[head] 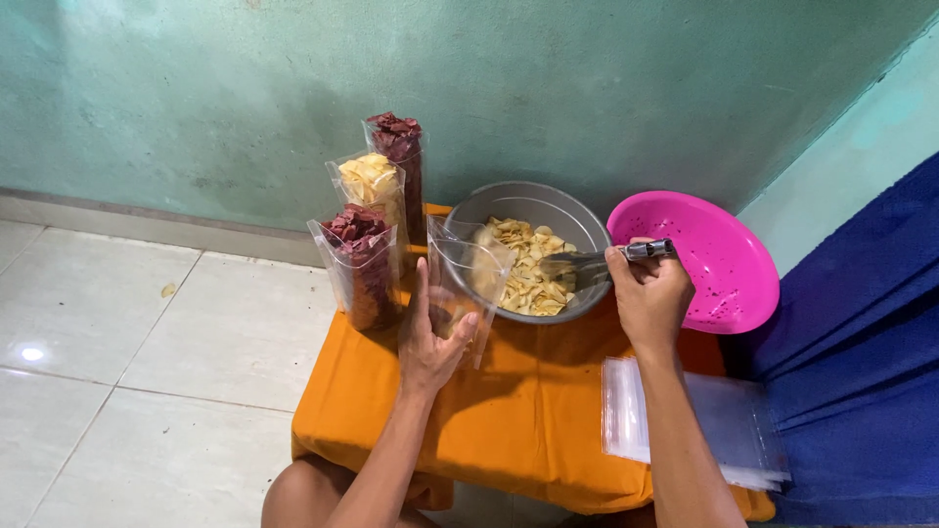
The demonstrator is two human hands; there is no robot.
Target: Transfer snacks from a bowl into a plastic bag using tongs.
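The left hand (430, 337) holds a clear bag (468, 279) upright on the orange worktop (509, 411), thumb and fingers (464, 328) wrapped loosely round its lower part. The bag's long axis runs vertically, its open mouth pointing up and tilted slightly toward the bowl (533, 210); it touches the bowl's near rim and looks empty.

The right hand (650, 293) is closed in a fist round the handle of metal tongs (597, 260). The tongs lie almost level, long axis left to right, tips pointing left into the pale chips (528, 279) in the bowl.

There is one grey bowl, with one pink colander (719, 259) just beside it on the right, tipped so its inside faces the camera. Three filled bags stand upright to the left of the bowl: two of dark red chips (364, 264) (401, 156) and one of pale chips (372, 186) between them. A stack of flat empty bags (734, 420) lies on the worktop near the right forearm; how many, I cannot tell.
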